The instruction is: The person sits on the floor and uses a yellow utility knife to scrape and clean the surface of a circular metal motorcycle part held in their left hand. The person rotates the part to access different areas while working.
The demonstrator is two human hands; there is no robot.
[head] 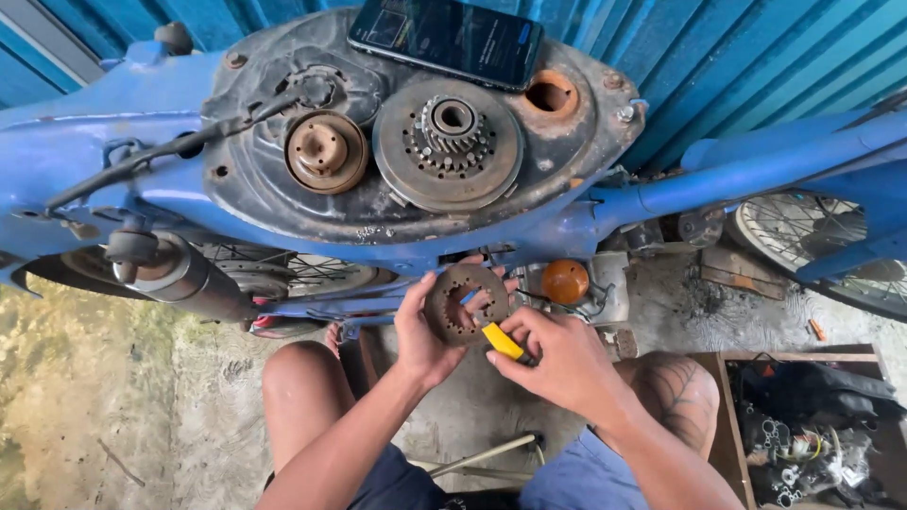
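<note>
- Gripping a rusty perforated clutch disc (462,304), the left hand (427,331) holds it upright, face toward the camera, below the blue motorcycle frame (718,179).
- Right hand (557,359) clenches a yellow-handled tool (503,342), its long axis angled up-left, tip on the disc.

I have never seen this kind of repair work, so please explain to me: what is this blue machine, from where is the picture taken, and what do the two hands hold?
The picture comes from a camera worn on the person's head, looking down at their own hands and bare knees.

The big blue metal frame looks like an old motorbike lying on its side, with spoked wheels behind it. Its round dark engine case is open. Inside sit a large grey toothed metal disc and a smaller rusty brown hub. A black smartphone rests on the case's top edge.

The left hand holds a rusty round metal plate with holes. The right hand holds a yellow-handled tool against that plate; its tip is hard to see.

A wooden box of small parts stands at lower right.
</note>
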